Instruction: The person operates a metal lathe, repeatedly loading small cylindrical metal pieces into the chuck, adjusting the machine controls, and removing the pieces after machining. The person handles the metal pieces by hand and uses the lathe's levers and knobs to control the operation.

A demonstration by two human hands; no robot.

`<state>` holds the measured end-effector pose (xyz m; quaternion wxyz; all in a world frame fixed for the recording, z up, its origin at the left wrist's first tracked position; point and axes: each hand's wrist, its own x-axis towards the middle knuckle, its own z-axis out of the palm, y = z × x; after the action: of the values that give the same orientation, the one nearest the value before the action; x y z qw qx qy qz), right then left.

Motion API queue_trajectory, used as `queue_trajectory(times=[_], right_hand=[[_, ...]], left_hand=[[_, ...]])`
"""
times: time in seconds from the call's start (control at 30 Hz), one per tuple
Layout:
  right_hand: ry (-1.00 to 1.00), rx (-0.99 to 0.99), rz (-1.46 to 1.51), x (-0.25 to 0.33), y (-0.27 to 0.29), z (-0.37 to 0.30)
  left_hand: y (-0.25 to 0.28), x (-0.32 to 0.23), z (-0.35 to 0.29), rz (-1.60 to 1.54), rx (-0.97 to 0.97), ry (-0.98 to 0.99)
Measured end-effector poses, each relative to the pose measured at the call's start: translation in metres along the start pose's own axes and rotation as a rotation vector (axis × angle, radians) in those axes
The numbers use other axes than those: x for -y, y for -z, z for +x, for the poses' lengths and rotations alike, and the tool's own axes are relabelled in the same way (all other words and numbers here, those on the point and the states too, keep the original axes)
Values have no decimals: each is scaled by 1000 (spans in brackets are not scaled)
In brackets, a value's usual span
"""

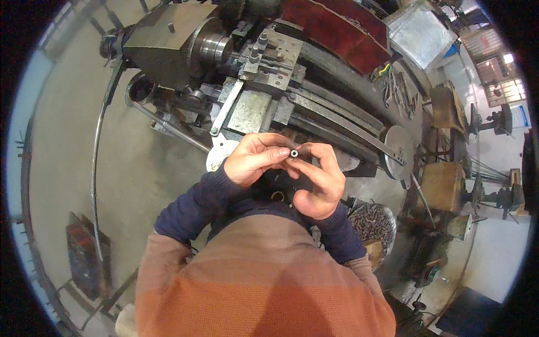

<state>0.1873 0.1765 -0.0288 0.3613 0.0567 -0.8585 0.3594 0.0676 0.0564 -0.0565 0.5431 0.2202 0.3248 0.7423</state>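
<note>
A small ring-ended metal piece, bright around a dark hole, is pinched between my two hands in front of my chest. My left hand grips it with thumb and fingers from the left. From the right, my right hand closes its fingertips on the same piece. How long the piece is cannot be seen, as the fingers cover most of it. Just beyond both hands stands a lathe, its carriage and tool post nearest to them, with the round chuck end to the left.
A long lever hangs down at the left. Wrenches lie on the machine's right side, near a dark red tray. A container of small metal parts stands by my right elbow. More machines line the right side.
</note>
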Motion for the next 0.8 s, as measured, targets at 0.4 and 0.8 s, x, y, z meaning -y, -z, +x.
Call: queue_trajectory(times=[0.4,0.8], right_hand=[[107,437,-44,-9,-13,46],[361,595,-187,-51,-60,145]], left_hand=[[22,-43,-17,653,-173,-90],[84,-130,-54,1472,-298,-456]])
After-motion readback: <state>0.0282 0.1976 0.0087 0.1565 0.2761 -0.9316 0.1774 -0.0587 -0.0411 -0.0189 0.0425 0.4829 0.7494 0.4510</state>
